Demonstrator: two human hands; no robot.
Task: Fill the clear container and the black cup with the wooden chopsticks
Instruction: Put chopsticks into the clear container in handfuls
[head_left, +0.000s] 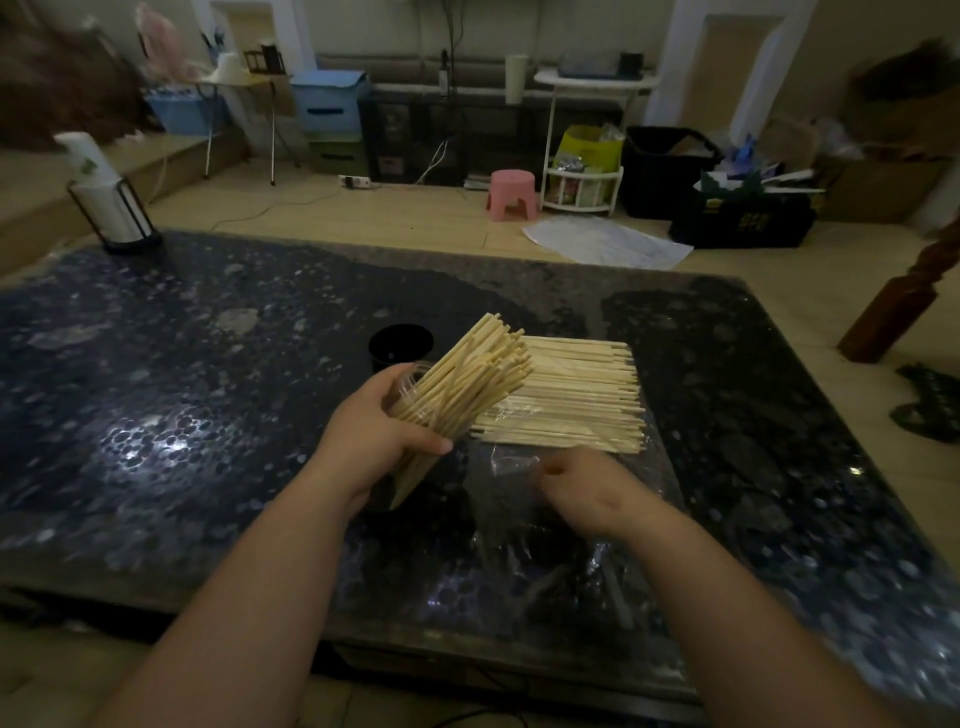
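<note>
— Well, around the work, what to note?
— Dark speckled table (156, 364), with a paper towel roll (101, 192) upright in a black wire holder at its far left corner. On the floor beyond, a pink stool (511, 193). Nearer, crumpled plastic wrap (519, 499) spread on the table, partly under the right forearm.
— Anything in the way?
— Yes. Black cup (400, 345) upright on the table, partly hidden behind the tilted container. Only the rim and upper wall visible, so not possible to see inside.
— And the containers, with what inside?
— Clear container (406, 396) tilted, mouth toward the far right, packed with wooden chopsticks (478, 374) fanning out of the mouth. Just to the right, a pile of chopsticks (576, 395) flat on the table, side by side, lying on the wrap.
— Then the hands?
— Left hand (374, 441) wrapped round the container wall, thumb across the near side, other fingers behind, gripping it firmly. Right hand (587, 493) low over the wrap, just in front of the pile, back upward. Blurred, so cannot tell whether pinching something or simply relaxed.
</note>
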